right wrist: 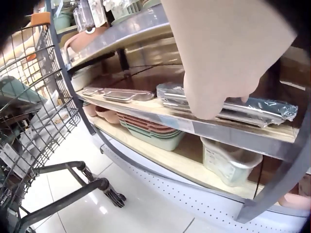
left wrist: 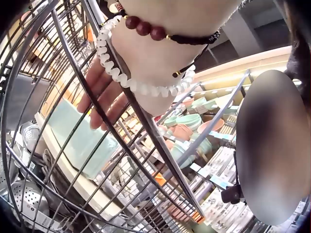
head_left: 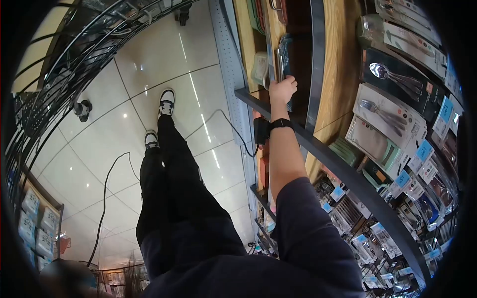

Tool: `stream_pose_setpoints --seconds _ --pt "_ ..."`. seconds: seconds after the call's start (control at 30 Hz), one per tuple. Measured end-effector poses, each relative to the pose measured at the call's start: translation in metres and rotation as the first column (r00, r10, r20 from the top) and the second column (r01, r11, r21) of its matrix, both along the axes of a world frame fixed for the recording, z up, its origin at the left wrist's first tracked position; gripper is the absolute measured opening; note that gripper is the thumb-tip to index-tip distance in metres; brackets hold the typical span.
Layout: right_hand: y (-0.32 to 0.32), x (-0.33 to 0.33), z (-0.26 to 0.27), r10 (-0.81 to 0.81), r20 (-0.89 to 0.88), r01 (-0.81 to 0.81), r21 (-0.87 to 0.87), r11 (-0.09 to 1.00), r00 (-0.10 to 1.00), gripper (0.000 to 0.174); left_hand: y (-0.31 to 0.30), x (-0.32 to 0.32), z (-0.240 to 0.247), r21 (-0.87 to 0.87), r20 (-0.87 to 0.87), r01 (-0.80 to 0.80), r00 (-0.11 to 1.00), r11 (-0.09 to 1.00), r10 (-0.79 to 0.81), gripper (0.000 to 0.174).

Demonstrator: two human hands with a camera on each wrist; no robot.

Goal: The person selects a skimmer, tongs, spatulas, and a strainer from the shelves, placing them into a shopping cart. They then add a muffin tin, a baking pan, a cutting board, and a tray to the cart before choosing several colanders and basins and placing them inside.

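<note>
In the right wrist view my right hand reaches down to a shelf, fingers curled over a long, flat, silvery item in clear plastic wrap. The head view shows the same hand gripping the near end of this wrapped item, which lies along the shelf edge. My left hand is at the dark wire rim of a shopping cart, its loose fingers hanging down behind the wires. A pale teal box shows just beyond those fingers. The head view does not show the left hand.
Stacked pink and green trays and a pale tub stand on the lower shelf. A dark metal shelf rail runs beside my right arm. Packaged cutlery covers the upper shelf. The cart's wheel rests on the tiled floor.
</note>
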State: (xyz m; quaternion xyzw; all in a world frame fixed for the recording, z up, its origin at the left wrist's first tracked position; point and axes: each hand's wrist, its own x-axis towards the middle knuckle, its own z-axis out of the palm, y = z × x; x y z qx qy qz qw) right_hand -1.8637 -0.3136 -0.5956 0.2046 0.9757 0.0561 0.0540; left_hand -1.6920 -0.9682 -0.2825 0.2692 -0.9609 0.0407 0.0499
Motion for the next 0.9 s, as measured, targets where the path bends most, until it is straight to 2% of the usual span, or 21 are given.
stream_pose_setpoints --seconds 0.03,0.07,0.17,0.2,0.27,0.33,0.37,0.4,0.43,0.47,0.5,0.53,0.57,0.6,0.7,0.77,0.8,0.87,0.9 --pt "-0.004 0.000 0.002 0.008 0.002 -0.008 0.066 0.998 1.000 0.037 0.008 -0.008 0.000 0.010 -0.021 -0.034 0.999 0.999 0.035 0.045" --pt "-0.004 -0.001 0.003 0.003 0.000 -0.003 0.061 0.998 1.000 0.037 0.017 -0.017 -0.001 0.020 -0.044 -0.069 0.997 0.997 0.070 0.043" --pt "0.007 -0.012 0.007 0.173 0.212 -0.219 0.216 0.952 0.962 0.026 0.040 -0.041 -0.002 0.049 -0.093 -0.156 0.983 0.987 0.160 0.040" --pt "0.012 -0.019 0.007 0.174 0.208 -0.218 0.214 0.952 0.963 0.026 0.046 -0.048 -0.003 0.052 -0.113 -0.179 0.976 0.982 0.184 0.039" --pt "0.011 -0.033 0.015 0.115 0.470 -0.223 0.181 0.958 0.875 0.021 0.056 -0.063 -0.004 0.060 -0.135 -0.223 0.964 0.973 0.230 0.037" --pt "0.021 -0.027 0.005 0.188 0.415 -0.284 0.182 0.941 0.890 0.023 0.063 -0.074 -0.002 0.068 -0.149 -0.270 0.949 0.961 0.277 0.035" --pt "0.021 -0.023 0.004 -0.095 0.331 0.150 -0.146 0.978 0.939 0.027 0.063 -0.077 -0.003 0.067 -0.145 -0.277 0.948 0.959 0.284 0.034" --pt "0.020 -0.020 0.002 -0.385 0.349 0.514 -0.463 0.722 0.854 0.031 0.061 -0.075 -0.004 0.064 -0.139 -0.284 0.947 0.957 0.290 0.034" --pt "0.030 -0.011 -0.016 -0.601 0.341 0.629 -0.686 0.367 0.723 0.043 0.057 -0.073 -0.005 -0.024 -0.135 -0.308 0.944 0.951 0.303 0.029" --pt "0.029 -0.006 -0.018 -0.679 0.426 0.636 -0.768 0.079 0.598 0.054 0.052 -0.070 -0.005 -0.115 -0.134 -0.328 0.940 0.938 0.313 0.023" --pt "0.029 -0.002 -0.021 -0.725 0.463 0.501 -0.845 -0.188 0.509 0.059 0.019 -0.046 0.003 -0.448 0.261 0.237 0.957 0.862 -0.127 0.019" --pt "0.031 0.002 -0.025 -0.746 0.521 0.303 -0.852 -0.427 0.415 0.064 0.005 -0.035 0.005 -0.454 0.268 0.245 0.954 0.856 -0.131 0.019" --pt "0.038 -0.001 -0.035 -0.787 0.510 0.110 -0.856 -0.506 0.346 0.068 -0.004 -0.032 0.006 -0.419 0.292 0.341 0.928 0.842 -0.231 0.026" --pt "0.050 -0.002 -0.039 -0.762 0.572 -0.008 -0.798 -0.603 0.305 0.063 -0.011 -0.030 0.008 -0.382 0.311 0.434 0.892 0.816 -0.328 0.033" --pt "0.052 -0.014 -0.054 -0.773 0.592 -0.078 -0.780 -0.621 0.228 0.054 -0.014 -0.027 0.011 -0.294 0.218 0.314 0.941 0.903 -0.257 0.034" --pt "0.049 -0.018 -0.059 -0.811 0.566 -0.173 -0.793 -0.585 0.149 0.043 -0.016 -0.022 0.015 -0.228 0.152 0.228 0.969 0.946 -0.197 0.035" --pt "0.049 -0.018 -0.063 -0.810 0.570 -0.185 -0.789 -0.586 0.136 0.043 -0.016 -0.019 0.017 -0.189 0.118 0.192 0.978 0.963 -0.172 0.036" --pt "0.050 -0.018 -0.067 -0.876 0.448 -0.193 -0.857 -0.478 0.181 0.031 -0.021 -0.015 0.022 -0.081 0.047 0.112 0.993 0.990 -0.108 0.037" --pt "0.051 -0.017 -0.066 -0.877 0.448 -0.204 -0.855 -0.477 0.170 0.031 -0.022 -0.013 0.022 -0.017 0.017 0.065 0.998 0.998 -0.065 0.038"
